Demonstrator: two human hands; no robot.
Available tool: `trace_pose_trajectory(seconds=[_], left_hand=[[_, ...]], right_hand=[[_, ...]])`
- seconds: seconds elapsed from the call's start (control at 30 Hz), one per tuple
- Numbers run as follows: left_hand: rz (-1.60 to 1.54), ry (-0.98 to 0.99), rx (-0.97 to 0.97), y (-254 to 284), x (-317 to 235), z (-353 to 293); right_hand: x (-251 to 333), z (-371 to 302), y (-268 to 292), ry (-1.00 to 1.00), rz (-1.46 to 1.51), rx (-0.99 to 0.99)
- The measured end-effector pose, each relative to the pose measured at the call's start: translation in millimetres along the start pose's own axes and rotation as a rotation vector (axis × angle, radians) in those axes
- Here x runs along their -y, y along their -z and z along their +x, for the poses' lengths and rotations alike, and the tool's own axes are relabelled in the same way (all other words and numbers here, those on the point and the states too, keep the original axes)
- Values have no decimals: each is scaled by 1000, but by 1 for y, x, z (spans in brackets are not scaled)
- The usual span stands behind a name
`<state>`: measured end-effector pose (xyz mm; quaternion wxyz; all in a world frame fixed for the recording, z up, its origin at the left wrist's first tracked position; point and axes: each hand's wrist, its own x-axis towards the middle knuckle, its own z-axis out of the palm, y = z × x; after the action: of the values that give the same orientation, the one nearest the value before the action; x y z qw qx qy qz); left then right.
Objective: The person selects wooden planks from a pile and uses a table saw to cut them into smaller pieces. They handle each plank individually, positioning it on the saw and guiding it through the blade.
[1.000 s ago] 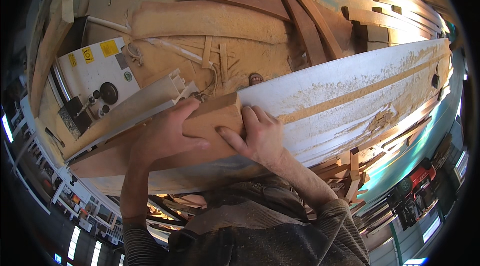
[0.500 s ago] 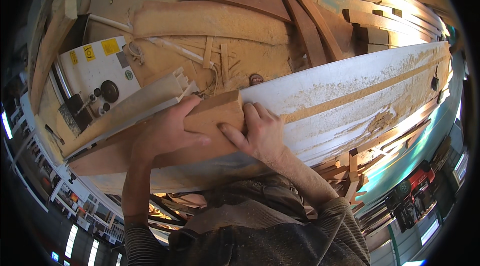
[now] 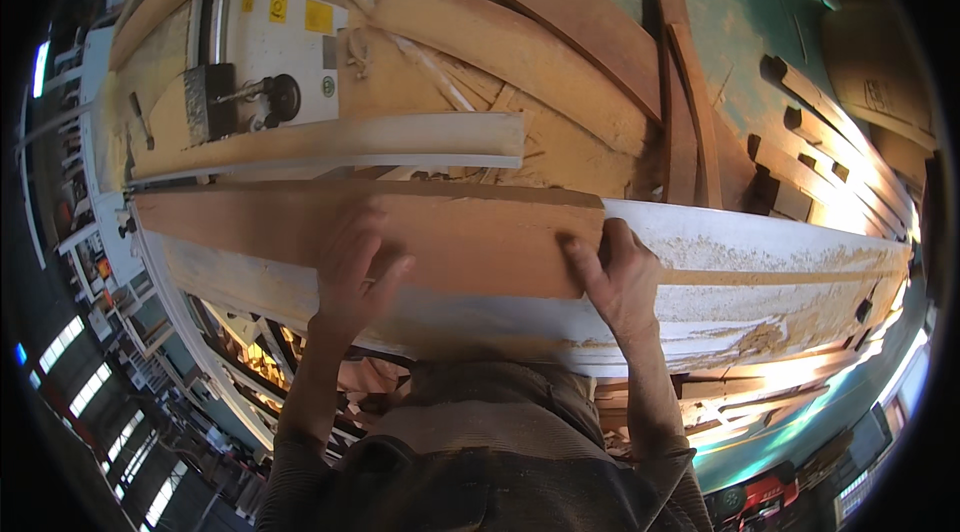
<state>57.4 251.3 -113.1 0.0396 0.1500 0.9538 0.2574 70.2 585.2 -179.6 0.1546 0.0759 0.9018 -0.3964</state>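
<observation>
I have the right hand [image 3: 626,284] closed around the end of the wooden plank [image 3: 485,240], thumb on its face; the left hand [image 3: 355,267], blurred, loosely open, overlaps it, contact unclear. It lies along the sawdust-strewn white worktable [image 3: 700,222].

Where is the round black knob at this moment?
In the head view, the round black knob is at upper left, by the lower edge of the white panel, beyond the left hand.
</observation>
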Motion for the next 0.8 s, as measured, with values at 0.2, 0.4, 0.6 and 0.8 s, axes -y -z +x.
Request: trace_pose_trajectory(seconds=[0.2, 0.4, 0.6, 0.8], left_hand=[[212, 547, -540, 22, 106, -100], [402, 748, -718, 58, 204, -127], [215, 1047, -910, 82, 275, -119], [-22, 1342, -986, 138, 307, -82]], right_hand=[[1, -4, -14, -29, -3, 5], [3, -1, -16, -71, 10, 53], [-2, -3, -23, -5, 34, -21], [13, -11, -7, -129, -62, 34]])
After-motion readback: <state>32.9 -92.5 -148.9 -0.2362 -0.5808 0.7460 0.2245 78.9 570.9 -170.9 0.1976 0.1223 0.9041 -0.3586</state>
